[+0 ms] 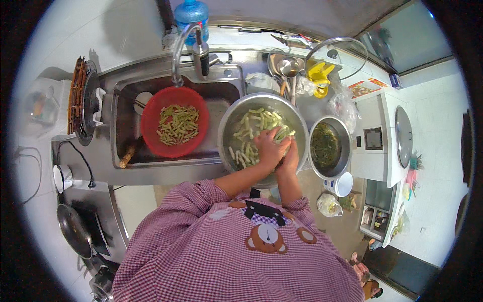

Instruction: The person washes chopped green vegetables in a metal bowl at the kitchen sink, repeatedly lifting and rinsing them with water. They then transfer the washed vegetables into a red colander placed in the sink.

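Note:
A large metal basin (225, 124) sits before me, with water and cut pale-green vegetable pieces (260, 120) in it. My left hand (271, 148) reaches across to the basin's right half, its fingers bent over a bunch of the pieces. Close against it, my right hand (289, 154) is cupped near the right wall. Some pieces (282, 134) stick out between the two hands; the palms are hidden. To the left, a red plastic basin (149, 145) in the sink holds more cut pieces (178, 124).
A faucet (201, 56) arches over the steel sink (222, 158). Right of the metal basin stands a pot (349, 151) with dark greens in liquid. Behind are ladles (289, 68), yellow gloves (320, 75) and a glass lid (362, 56). A frying pan (73, 230) is at lower left.

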`<action>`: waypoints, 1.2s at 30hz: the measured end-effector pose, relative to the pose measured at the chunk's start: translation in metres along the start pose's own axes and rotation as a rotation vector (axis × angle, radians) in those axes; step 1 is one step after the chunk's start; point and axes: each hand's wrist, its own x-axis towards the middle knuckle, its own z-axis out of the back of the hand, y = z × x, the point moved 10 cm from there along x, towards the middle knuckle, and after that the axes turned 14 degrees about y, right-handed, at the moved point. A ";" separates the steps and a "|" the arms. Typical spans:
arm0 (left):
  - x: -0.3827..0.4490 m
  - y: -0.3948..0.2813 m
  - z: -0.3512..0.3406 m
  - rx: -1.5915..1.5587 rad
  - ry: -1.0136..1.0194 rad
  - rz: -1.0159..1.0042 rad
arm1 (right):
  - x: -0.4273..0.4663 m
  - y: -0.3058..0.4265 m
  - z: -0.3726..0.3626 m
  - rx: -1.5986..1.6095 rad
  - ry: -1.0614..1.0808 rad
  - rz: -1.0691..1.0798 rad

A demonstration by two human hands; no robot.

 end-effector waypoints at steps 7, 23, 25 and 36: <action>0.005 -0.020 0.120 -0.004 -0.148 -0.103 | -0.016 -0.017 -0.123 -0.123 0.198 0.070; -0.014 0.193 0.359 -0.372 -0.183 0.280 | -0.021 -0.087 -0.195 -0.558 0.456 -0.159; -0.024 0.151 0.337 -0.382 -0.183 0.297 | -0.014 -0.054 -0.140 -0.554 0.305 0.005; 0.089 0.039 0.032 0.346 0.544 -0.208 | 0.050 0.069 0.009 -1.372 -0.019 0.339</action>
